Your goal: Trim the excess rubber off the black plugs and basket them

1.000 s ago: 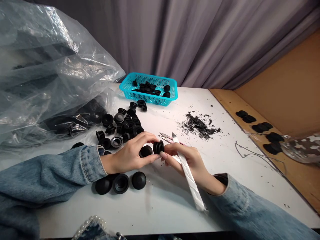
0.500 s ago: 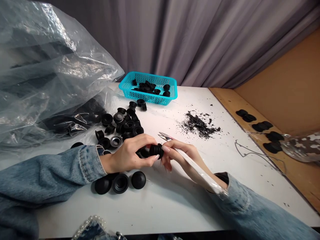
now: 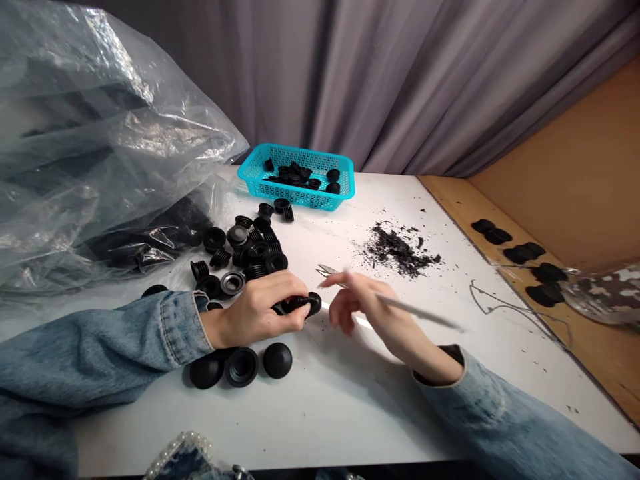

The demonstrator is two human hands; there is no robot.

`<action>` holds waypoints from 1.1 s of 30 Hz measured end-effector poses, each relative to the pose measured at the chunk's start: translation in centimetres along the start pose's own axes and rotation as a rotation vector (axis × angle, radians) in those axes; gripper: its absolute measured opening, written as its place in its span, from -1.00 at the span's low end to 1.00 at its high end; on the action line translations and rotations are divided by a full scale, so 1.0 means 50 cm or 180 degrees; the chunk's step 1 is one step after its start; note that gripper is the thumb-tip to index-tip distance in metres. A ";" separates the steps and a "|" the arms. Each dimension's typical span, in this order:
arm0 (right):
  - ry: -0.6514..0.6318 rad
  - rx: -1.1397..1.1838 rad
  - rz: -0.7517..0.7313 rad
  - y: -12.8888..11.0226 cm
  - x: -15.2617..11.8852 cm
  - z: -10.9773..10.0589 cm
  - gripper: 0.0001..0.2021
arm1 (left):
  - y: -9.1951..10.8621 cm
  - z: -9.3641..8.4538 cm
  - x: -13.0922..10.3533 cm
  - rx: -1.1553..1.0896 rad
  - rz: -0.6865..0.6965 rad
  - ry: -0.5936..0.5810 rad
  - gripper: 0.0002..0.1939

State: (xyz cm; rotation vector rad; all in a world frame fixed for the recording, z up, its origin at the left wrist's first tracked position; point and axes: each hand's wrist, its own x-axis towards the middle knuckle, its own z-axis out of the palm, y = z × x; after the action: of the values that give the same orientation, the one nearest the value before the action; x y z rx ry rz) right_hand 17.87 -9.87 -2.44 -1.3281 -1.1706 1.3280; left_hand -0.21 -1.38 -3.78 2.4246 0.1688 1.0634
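Note:
My left hand (image 3: 265, 303) pinches a black ribbed rubber plug (image 3: 314, 304) between thumb and fingertips, its rounded end facing right. Just beside it, my right hand (image 3: 367, 303) is raised off the plug, its index finger stretched out and the others curled. Across this hand lies a long tool with two pointed metal tips (image 3: 327, 269); its rear part is smeared by motion, and its exact kind is unclear. Several loose plugs (image 3: 257, 252) are heaped beyond my left hand. Closer to me lie a domed plug (image 3: 277, 360) and a hollow-side-up plug (image 3: 241, 367).
A turquoise basket (image 3: 295, 196) at the back holds black pieces. Black scraps (image 3: 400, 250) are scattered on the white table (image 3: 350, 413). A large clear plastic bag (image 3: 115, 147) bulges at left. Thin wire (image 3: 500, 303) and black discs (image 3: 545, 293) lie at right.
My right hand has come off the plug and shifted slightly right, its index finger lifting. The tool's rear end has swung upward. The plug has turned in my left hand.

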 end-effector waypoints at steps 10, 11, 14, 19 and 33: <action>0.0000 -0.0053 -0.0472 -0.028 -0.013 -0.024 -0.83 | 0.002 -0.003 0.001 -0.0090 -0.0144 -0.0163 -0.94; 0.0040 -0.0044 -0.0462 -0.028 -0.013 -0.023 -0.81 | 0.002 -0.003 0.001 -0.0102 -0.0147 -0.0174 -0.94; 0.0256 -0.0444 -0.0456 -0.029 -0.015 -0.025 -0.77 | 0.003 -0.003 0.002 -0.0150 -0.0156 -0.0231 -0.94; -0.0049 -0.0937 -0.0755 -0.034 -0.021 -0.026 -0.81 | 0.002 -0.003 0.001 -0.0204 -0.0134 -0.0229 -0.92; -0.0045 -0.1265 -0.0656 -0.028 -0.016 -0.020 -0.79 | 0.000 0.000 -0.002 -0.0189 -0.0129 -0.0323 -0.91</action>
State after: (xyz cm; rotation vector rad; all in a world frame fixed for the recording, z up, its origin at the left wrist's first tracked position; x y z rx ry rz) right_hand 18.85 -10.43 -0.89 -1.4265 -1.5938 0.9897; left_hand -0.28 -1.39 -3.83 2.4050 0.1496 0.9128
